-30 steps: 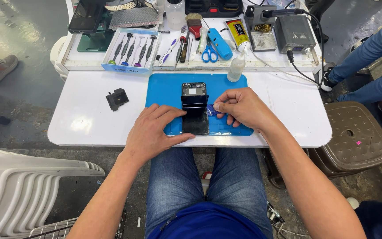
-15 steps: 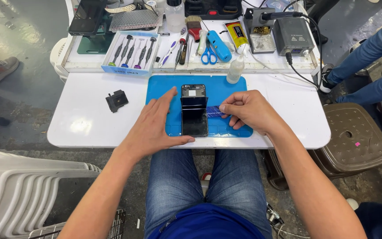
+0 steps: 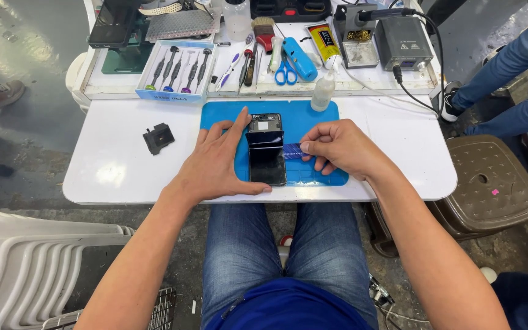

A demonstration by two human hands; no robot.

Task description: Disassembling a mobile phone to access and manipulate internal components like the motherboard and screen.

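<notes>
Head view looked down past blue-jeaned knees to a white tabletop (image 3: 117, 165) with a blue work mat (image 3: 313, 116) on it. On the mat lay a dark phone (image 3: 266, 150), long axis pointing away from the person, its far end opened to show a small pale part. The left hand (image 3: 218, 162) lay flat and spread beside the phone's left edge, index finger stretched along that edge, thumb resting at the near corner; it pressed rather than gripped. The right hand (image 3: 337, 146) was curled, fingertips pinching a thin blue pry card (image 3: 293, 150) whose tip met the phone's right edge. A small black part (image 3: 158, 137) sat alone on the bare tabletop, well left of the mat.

At the mat's far edge stood a small clear dropper bottle (image 3: 323, 91). Beyond it, on a raised tray, a shallow light-blue box (image 3: 177, 67) held a row of screwdrivers. To its right lay blue-handled scissors (image 3: 286, 72), a blue oblong tool (image 3: 299, 58), a red-handled brush (image 3: 264, 30), and a yellow tube with a black label (image 3: 325, 44). Farther right sat a grey soldering station (image 3: 404, 41) bearing a small warning-triangle sticker, its black cable trailing off the edge. A brown plastic stool (image 3: 487, 183) stood at the right.
</notes>
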